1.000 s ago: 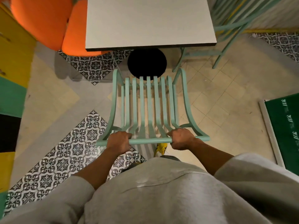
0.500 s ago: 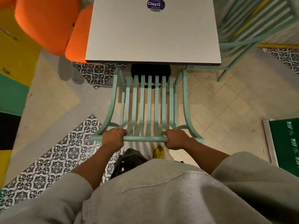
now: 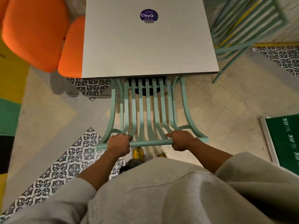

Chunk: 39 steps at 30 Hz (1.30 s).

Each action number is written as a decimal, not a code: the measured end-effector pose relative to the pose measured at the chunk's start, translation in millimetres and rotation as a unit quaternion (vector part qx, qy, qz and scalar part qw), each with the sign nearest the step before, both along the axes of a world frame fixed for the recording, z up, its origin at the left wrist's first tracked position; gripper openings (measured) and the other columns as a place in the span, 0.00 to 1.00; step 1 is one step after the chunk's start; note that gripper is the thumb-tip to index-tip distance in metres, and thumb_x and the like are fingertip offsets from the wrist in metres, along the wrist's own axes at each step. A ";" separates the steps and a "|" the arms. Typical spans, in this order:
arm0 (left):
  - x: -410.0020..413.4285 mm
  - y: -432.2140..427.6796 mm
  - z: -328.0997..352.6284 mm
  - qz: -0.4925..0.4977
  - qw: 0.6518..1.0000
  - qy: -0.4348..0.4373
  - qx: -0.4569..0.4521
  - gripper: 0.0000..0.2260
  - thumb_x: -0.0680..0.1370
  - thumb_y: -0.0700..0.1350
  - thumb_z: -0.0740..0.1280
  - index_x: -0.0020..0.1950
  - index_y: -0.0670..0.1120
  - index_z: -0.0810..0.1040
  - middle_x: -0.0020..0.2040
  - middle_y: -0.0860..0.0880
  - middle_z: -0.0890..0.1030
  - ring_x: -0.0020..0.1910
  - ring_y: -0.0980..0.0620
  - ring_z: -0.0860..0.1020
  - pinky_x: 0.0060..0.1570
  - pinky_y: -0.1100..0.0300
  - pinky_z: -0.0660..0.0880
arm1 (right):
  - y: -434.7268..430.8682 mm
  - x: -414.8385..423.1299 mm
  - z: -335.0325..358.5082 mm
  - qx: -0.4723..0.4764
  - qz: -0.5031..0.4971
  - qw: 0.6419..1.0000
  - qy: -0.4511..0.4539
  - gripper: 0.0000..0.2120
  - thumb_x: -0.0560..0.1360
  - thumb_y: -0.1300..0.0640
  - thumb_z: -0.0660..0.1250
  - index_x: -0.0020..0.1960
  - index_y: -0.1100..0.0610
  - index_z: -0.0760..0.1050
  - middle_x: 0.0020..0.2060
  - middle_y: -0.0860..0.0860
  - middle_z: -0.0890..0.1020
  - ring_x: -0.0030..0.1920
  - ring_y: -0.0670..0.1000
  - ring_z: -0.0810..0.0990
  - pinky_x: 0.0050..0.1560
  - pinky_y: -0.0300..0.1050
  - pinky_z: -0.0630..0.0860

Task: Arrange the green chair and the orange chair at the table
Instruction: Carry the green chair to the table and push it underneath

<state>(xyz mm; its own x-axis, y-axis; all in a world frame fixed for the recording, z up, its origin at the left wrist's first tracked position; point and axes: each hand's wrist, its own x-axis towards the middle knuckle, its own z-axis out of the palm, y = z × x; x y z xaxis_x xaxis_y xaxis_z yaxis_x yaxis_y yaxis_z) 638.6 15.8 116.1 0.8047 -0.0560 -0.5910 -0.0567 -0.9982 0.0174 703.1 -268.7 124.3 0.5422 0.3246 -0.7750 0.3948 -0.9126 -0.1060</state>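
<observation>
The green slatted chair (image 3: 148, 110) stands right in front of me, its seat front tucked under the near edge of the grey square table (image 3: 148, 46). My left hand (image 3: 119, 145) and my right hand (image 3: 182, 140) both grip the chair's top back rail, one near each end. The orange chair (image 3: 37, 33), with padded back and seat, stands at the table's left side, its seat partly under the tabletop.
Another green slatted chair (image 3: 246, 29) leans at the table's far right. A round purple sticker (image 3: 148, 15) lies on the tabletop. A green mat (image 3: 286, 143) lies on the floor at right. A yellow, green and black panel (image 3: 9, 94) runs along the left.
The green chair has slid forward toward the table, and its seat front now sits under the tabletop. Both hands stay on the back rail.
</observation>
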 end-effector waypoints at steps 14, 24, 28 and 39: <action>26.7 19.7 -4.0 -0.041 0.998 0.001 -0.038 0.16 0.79 0.55 0.67 0.65 0.55 0.81 0.55 0.49 0.85 0.53 0.45 0.84 0.52 0.51 0.81 | 14.1 11.5 -4.5 -0.043 -0.085 0.993 -0.064 0.27 0.81 0.51 0.69 0.79 0.41 0.70 0.70 0.51 0.79 0.66 0.56 0.80 0.66 0.54 0.79; 27.3 22.0 -15.3 -0.077 0.996 0.034 -0.013 0.21 0.77 0.46 0.66 0.70 0.55 0.77 0.58 0.46 0.84 0.56 0.42 0.83 0.54 0.50 0.79 | 15.5 -6.8 -8.0 -0.047 -0.114 0.984 -0.125 0.21 0.82 0.51 0.66 0.75 0.41 0.74 0.63 0.47 0.84 0.64 0.53 0.81 0.70 0.54 0.71; 24.9 26.3 -17.3 -0.069 0.997 0.015 -0.022 0.22 0.76 0.47 0.66 0.70 0.56 0.79 0.55 0.45 0.85 0.53 0.42 0.84 0.52 0.50 0.80 | 17.3 -14.1 -8.2 -0.030 -0.140 0.979 -0.145 0.20 0.82 0.49 0.67 0.73 0.43 0.77 0.63 0.47 0.84 0.64 0.53 0.81 0.71 0.52 0.70; 18.4 10.5 -7.7 0.007 0.999 0.021 -0.046 0.17 0.81 0.54 0.64 0.68 0.52 0.79 0.60 0.44 0.85 0.58 0.39 0.83 0.55 0.49 0.79 | 4.0 -36.2 -6.0 0.027 -0.183 0.965 -0.184 0.21 0.82 0.46 0.63 0.74 0.46 0.75 0.69 0.50 0.79 0.74 0.56 0.71 0.79 0.56 0.56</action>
